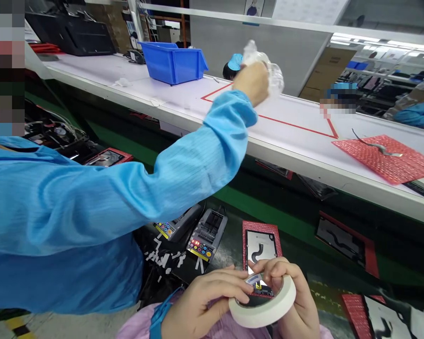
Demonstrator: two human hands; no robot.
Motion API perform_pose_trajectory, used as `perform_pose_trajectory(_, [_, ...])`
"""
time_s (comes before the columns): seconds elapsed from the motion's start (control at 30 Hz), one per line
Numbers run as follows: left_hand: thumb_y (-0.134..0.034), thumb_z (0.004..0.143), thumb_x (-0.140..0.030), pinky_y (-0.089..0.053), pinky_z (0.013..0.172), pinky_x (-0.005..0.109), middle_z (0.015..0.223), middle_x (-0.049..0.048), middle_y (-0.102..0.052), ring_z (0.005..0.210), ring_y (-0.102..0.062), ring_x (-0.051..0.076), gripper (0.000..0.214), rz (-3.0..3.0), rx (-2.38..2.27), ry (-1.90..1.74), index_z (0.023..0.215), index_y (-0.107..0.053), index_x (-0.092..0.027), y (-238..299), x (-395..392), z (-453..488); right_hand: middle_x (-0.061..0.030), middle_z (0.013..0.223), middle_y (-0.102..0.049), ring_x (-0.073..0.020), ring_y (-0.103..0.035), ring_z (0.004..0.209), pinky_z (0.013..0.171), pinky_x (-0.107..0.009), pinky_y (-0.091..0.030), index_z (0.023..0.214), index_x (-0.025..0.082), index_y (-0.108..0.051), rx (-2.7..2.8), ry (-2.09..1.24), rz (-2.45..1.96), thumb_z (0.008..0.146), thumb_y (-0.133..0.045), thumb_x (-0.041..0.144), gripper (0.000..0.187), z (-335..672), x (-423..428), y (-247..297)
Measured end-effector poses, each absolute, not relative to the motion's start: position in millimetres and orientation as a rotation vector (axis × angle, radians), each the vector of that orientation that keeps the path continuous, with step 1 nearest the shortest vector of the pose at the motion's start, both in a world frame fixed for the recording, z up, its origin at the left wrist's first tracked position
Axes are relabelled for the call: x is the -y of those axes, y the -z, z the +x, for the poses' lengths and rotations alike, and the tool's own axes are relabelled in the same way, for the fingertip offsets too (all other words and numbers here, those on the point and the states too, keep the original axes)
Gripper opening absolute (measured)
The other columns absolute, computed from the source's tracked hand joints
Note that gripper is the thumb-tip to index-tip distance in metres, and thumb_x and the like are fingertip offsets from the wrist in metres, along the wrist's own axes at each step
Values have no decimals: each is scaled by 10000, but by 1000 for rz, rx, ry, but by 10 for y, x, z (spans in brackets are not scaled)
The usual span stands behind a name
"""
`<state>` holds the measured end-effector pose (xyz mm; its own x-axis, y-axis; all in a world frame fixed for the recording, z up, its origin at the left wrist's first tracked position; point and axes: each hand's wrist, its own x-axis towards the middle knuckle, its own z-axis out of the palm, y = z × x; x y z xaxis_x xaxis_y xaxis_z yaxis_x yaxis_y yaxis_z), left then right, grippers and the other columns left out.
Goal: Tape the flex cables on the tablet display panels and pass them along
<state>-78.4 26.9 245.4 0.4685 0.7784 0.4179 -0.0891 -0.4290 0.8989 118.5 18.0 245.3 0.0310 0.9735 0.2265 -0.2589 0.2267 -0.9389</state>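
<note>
Both my hands are low in the view and hold a roll of cream masking tape (265, 311). My left hand (201, 303), with a pink sleeve and a blue wristband, grips the roll's left side. My right hand (298, 301) wraps round its right side. The fingertips of both hands meet over a small labelled dark part (257, 282) at the roll's opening. Both hands are closed.
A co-worker's blue-sleeved arm (183, 174) reaches across from the left, its hand (252, 82) shut on crumpled clear plastic (268, 66) over the white shelf (297, 141). The shelf bears a blue bin (173, 61) and red bubble wrap (385, 157). Below are two tape dispensers (198, 230) and a red tray (261, 242).
</note>
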Motion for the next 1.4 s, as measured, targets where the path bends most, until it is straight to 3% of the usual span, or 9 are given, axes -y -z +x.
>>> perform_pose_trajectory(0.23, [-536,1040,-193,-430,1135,389,1163,63,-762,1232,-650,209,249,1759,-592,-1113,1241,-667,-259,-2508,-220,-802,9,792,-555,-188,-611,850,888,-418,-563,922,306,-676,892,-1230,-896,994,-602,405,143,1018,-153,-2521])
perform_pose_trajectory(0.33, [-546,1029,-344,-370,1170,484,1123,100,-746,1251,-617,263,249,1761,-632,-1069,1201,-667,-210,-2601,-182,-788,19,780,-527,-181,-582,799,838,-407,-567,937,317,-675,903,-1206,-929,1004,-584,412,147,987,-143,-2495])
perform_pose_trajectory(0.4, [-535,1007,-498,-341,1180,517,1078,117,-734,1176,-642,280,374,1756,-667,-1030,1140,-682,-180,-2678,-163,-752,23,789,-530,-171,-550,756,888,-440,-555,972,333,-682,983,-1101,-957,1017,-561,396,143,999,-132,-2460])
perform_pose_trajectory(0.57, [-409,1040,-557,-411,1113,407,927,85,-732,956,-681,224,497,1720,-680,-1009,987,-713,-167,-2776,-161,-606,11,847,-558,-182,-547,799,1005,-489,-506,1020,341,-676,1206,-836,-992,1038,-520,309,161,1073,-104,-2354])
perform_pose_trajectory(0.77, [-230,1026,-661,-426,901,359,731,38,-625,749,-538,199,631,1664,-595,-1004,765,-579,-205,-2748,-164,-524,20,860,-569,-178,-554,792,991,-480,-524,1036,344,-659,1237,-779,-1002,1042,-503,280,169,1112,-81,-2307])
perform_pose_trajectory(1.0, [-141,993,-728,-374,839,346,692,12,-542,731,-491,197,680,1668,-663,-872,679,-469,-221,-2772,-187,-554,-1,856,-591,-195,-562,801,1023,-519,-520,1016,331,-677,1291,-695,-998,1038,-503,266,187,1121,-89,-2323])
perform_pose_trajectory(1.1, [-219,1030,-633,-379,845,339,701,13,-537,755,-493,201,596,1625,-677,-878,682,-471,-220,-2753,-186,-553,-3,855,-592,-200,-568,810,1045,-530,-500,999,325,-679,1326,-644,-1014,1029,-505,253,190,1138,-94,-2289])
perform_pose_trajectory(1.27, [-360,983,-256,-367,956,334,729,11,-543,806,-524,190,346,1513,-746,-878,675,-512,-207,-2741,-184,-556,-8,908,-587,-194,-599,853,1033,-498,-521,1055,296,-634,1470,-599,-1002,1014,-469,158,219,1239,-144,-2197])
perform_pose_trajectory(1.4, [-478,907,-236,-404,982,341,859,36,-600,930,-556,219,216,1407,-753,-775,812,-670,-203,-2692,-167,-602,-21,929,-603,-192,-642,941,946,-392,-559,1093,285,-597,1607,-580,-1031,1022,-403,118,266,1285,-183,-2119])
